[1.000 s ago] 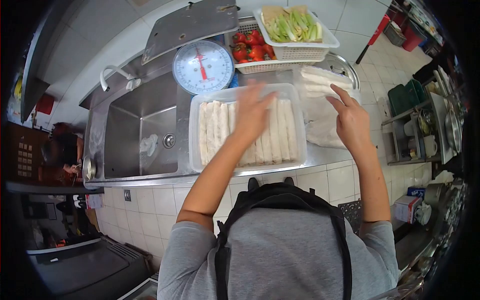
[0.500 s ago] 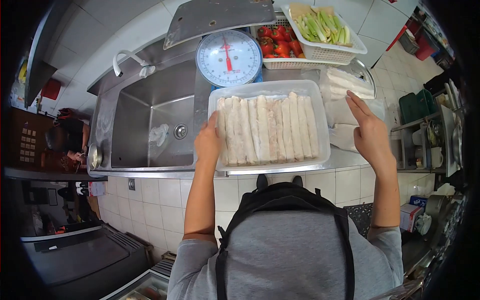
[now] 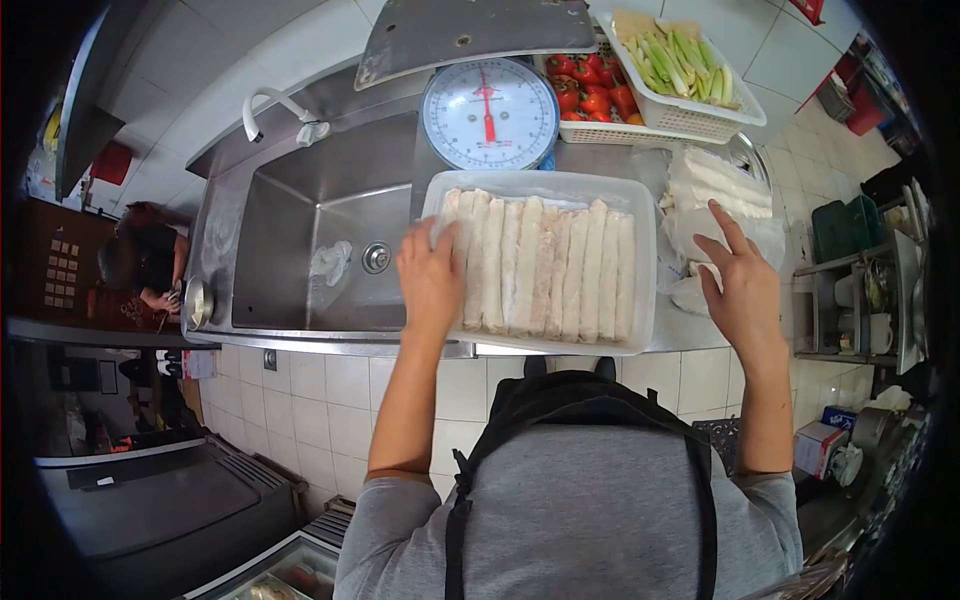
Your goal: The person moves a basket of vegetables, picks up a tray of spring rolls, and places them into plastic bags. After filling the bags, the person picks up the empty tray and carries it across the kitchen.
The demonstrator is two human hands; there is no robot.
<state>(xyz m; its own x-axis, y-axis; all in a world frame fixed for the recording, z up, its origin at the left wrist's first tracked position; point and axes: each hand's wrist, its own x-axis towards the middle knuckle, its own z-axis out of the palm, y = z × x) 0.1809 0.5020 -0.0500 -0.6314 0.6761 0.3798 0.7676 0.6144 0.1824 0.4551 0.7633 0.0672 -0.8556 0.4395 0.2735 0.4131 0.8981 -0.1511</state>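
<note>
A white plastic tub [image 3: 645, 270] holds a row of long pale rolls [image 3: 545, 265], laid side by side. My left hand [image 3: 430, 285] reaches over the tub's left wall, its fingertips at the leftmost rolls and partly hiding them. Those fingers are slightly apart, with nothing seen lifted in them. Right of the tub lies a clear plastic bag [image 3: 685, 225] with more pale rolls [image 3: 715, 180] at its far end. Over the bag's near part hovers my right hand [image 3: 745, 290], index finger stretched out and thumb apart from it.
A dial scale [image 3: 490, 115] stands behind the tub, beside a basket of red peppers or tomatoes [image 3: 590, 85] and a white basket of cut green stalks [image 3: 680, 65]. Left is a steel sink [image 3: 290, 220] with a white faucet [image 3: 280, 110]. Another person [image 3: 150, 255] works at far left.
My left hand has gone from the tub's left rim onto the leftmost rolls. The right hand has drawn back slightly toward me, its fingers spread wider. The whole view has shifted a little.
</note>
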